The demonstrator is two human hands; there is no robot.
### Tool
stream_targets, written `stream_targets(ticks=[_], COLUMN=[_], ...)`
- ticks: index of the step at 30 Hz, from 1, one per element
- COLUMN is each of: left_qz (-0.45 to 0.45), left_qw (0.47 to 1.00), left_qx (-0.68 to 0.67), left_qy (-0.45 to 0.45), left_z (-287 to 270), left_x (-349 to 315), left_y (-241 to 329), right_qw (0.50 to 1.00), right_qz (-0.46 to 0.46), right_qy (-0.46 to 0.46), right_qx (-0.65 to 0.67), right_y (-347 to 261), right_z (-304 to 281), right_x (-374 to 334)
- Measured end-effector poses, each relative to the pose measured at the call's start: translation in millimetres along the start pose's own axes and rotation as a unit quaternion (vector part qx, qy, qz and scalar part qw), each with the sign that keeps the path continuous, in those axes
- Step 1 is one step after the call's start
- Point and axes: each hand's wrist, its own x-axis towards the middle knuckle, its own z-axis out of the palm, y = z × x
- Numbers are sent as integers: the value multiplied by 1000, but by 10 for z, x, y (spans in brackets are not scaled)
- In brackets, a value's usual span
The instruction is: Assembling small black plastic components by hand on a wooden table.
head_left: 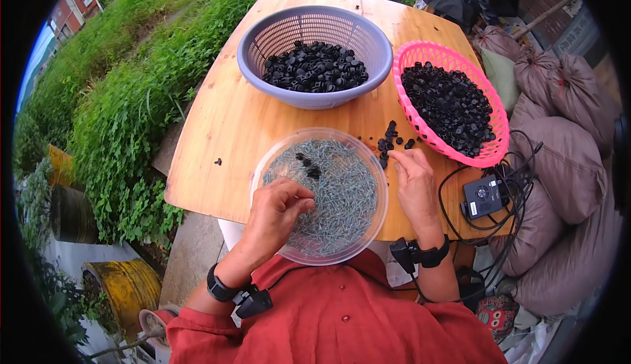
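My left hand (279, 207) is closed in a pinch above a clear round plastic bowl (261, 167) of silvery screws (345, 196). What its fingertips hold is hidden. Several black plastic caps (307, 165) lie on top of the screws, just beyond that hand. Right of the bowl, my right hand (414, 179) is lowered to the table with its fingertips drawn together at a black plastic cap (384, 156). More loose caps (392, 129) are scattered just beyond those fingertips. Both wrists wear black straps with small devices.
A purple-grey plastic basket (315, 101) of black caps stands at the far side of the wooden table (217, 147). To its right sits a pink basket (420, 124), also filled with caps. A black box (483, 196) with coiled cables lies at the right edge, beside stuffed sacks (565, 160).
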Motion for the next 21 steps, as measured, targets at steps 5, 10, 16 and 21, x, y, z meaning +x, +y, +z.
stream_targets(ticks=[5,10,16,21], left_qz=[-46,-42,-70,-72], left_qw=[995,997,991,986], left_qx=[-81,-59,-115,-154], left_qy=[18,-9,-8,7], left_z=[57,83,84,124], left_x=[-6,-8,-2,-38], left_y=[51,-44,41,25], right_qw=[998,997,992,996], right_qz=[-3,15,102,-56], right_qy=[-31,-44,-68,-18], right_qx=[-62,-61,-3,-65], right_y=[63,93,38,78], right_z=[77,38,-82,-25], right_x=[27,-1,-4,93])
